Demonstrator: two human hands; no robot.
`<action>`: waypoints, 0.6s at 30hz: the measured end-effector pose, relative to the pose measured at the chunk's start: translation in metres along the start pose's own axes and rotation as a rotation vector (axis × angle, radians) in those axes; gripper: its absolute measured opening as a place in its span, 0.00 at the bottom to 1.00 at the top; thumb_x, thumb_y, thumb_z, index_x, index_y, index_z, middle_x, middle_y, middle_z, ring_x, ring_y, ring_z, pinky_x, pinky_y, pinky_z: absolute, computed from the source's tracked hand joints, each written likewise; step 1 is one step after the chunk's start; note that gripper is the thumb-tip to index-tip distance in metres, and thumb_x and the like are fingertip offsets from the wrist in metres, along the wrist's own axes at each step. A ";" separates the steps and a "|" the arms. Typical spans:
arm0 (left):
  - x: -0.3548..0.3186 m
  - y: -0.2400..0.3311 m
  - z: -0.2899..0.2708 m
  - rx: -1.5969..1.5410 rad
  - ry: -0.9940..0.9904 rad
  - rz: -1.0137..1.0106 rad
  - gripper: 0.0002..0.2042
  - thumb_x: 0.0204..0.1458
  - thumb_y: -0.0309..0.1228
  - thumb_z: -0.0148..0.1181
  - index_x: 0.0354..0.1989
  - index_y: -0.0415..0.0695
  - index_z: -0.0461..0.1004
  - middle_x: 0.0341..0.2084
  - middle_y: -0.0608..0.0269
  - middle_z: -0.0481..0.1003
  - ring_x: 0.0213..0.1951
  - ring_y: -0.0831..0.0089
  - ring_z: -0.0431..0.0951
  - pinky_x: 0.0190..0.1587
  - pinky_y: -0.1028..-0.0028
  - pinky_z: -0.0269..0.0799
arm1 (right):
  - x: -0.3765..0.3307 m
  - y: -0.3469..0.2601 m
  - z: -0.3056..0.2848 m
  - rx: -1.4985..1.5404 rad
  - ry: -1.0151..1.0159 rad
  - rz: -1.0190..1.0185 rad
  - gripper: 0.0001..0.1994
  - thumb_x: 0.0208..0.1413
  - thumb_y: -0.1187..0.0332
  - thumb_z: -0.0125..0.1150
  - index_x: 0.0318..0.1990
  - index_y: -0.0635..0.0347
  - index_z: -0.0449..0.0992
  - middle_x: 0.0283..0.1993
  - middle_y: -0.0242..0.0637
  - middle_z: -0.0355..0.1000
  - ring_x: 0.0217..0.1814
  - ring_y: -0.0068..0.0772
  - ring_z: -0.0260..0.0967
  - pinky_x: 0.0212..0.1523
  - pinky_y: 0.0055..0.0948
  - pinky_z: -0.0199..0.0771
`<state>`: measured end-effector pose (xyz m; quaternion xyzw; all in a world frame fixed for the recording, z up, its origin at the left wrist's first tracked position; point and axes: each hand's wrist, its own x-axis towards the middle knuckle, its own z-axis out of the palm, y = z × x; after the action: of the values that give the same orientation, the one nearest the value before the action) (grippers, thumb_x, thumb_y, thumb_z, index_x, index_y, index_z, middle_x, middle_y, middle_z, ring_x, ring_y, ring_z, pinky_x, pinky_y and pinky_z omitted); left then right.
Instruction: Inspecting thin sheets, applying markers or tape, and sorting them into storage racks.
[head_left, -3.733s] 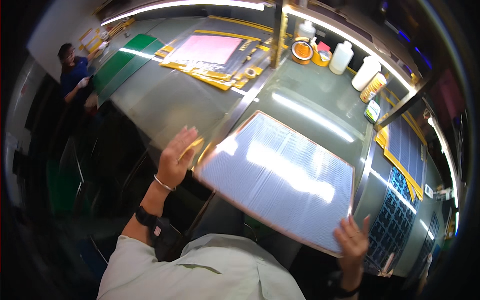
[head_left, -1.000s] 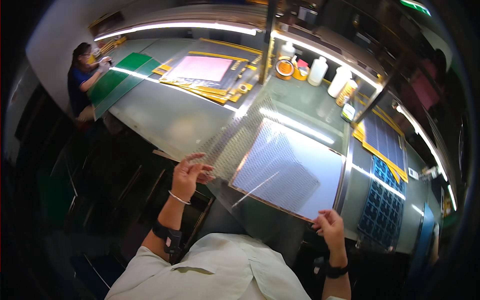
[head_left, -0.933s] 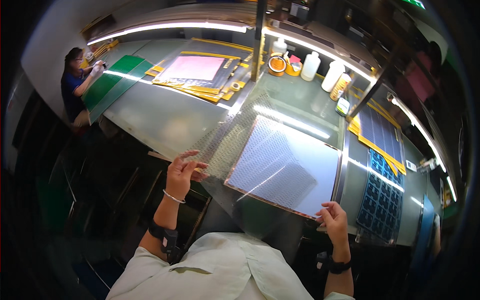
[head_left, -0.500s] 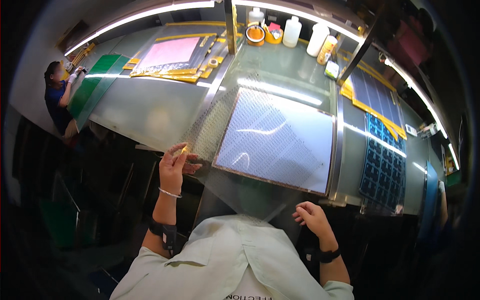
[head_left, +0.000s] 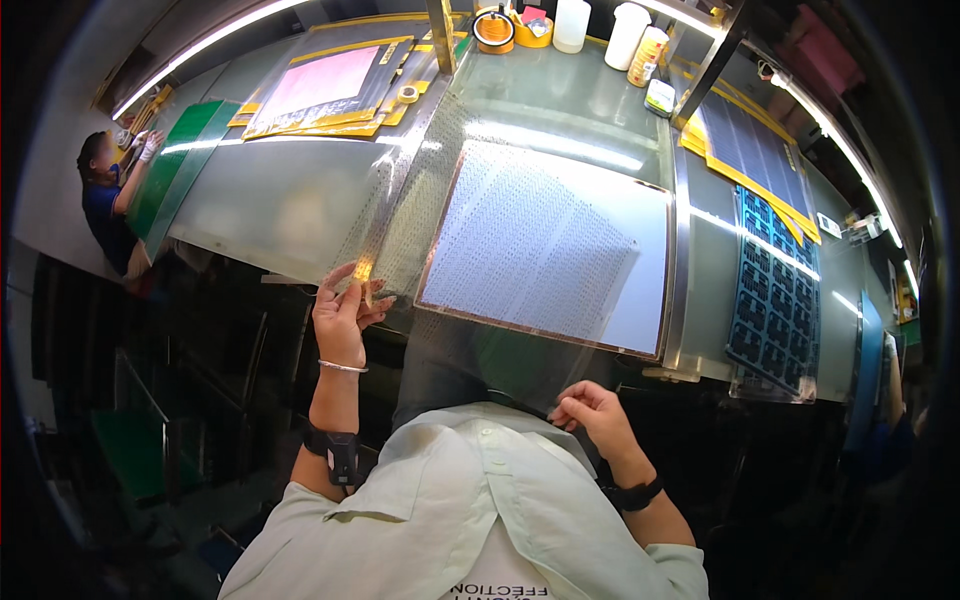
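Note:
A large clear film sheet (head_left: 520, 240) printed with rows of small dark marks slants over a bright white lit panel (head_left: 645, 310) with a thin brown border. My left hand (head_left: 345, 305) pinches the film's left edge at a yellow tape tab. Lower right, my right hand (head_left: 592, 412) has its thumb and fingers pressed together at the film's near corner, beyond the panel's front edge. Between my hands the transparent near part of the film hangs past the bench edge, in front of my shirt.
Bottles (head_left: 627, 38) and tape rolls (head_left: 494, 30) stand at the back. Yellow-edged sheets (head_left: 320, 90) lie left; a blue patterned panel (head_left: 770, 290) lies right. A metal post (head_left: 440, 35) rises behind. A co-worker (head_left: 110, 195) handles a green sheet (head_left: 185, 165) far left.
My right hand has moved left and closed at the film's near corner. The film has shifted over the lit panel, and my left hand has moved slightly left, still pinching its edge.

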<state>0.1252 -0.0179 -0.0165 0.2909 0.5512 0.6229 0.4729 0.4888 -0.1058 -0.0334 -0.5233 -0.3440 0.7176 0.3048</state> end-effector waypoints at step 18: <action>-0.001 0.032 0.015 0.026 -0.117 0.202 0.11 0.62 0.28 0.50 0.52 0.43 0.68 0.33 0.50 0.79 0.28 0.65 0.83 0.27 0.77 0.77 | -0.018 -0.141 -0.033 -0.749 0.500 -0.585 0.04 0.57 0.75 0.57 0.39 0.64 0.74 0.26 0.29 0.71 0.22 0.16 0.62 0.22 0.18 0.63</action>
<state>0.1300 -0.0108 0.0175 0.3871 0.4984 0.6422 0.4352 0.5362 -0.0327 0.0833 -0.6333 -0.6248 0.2843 0.3573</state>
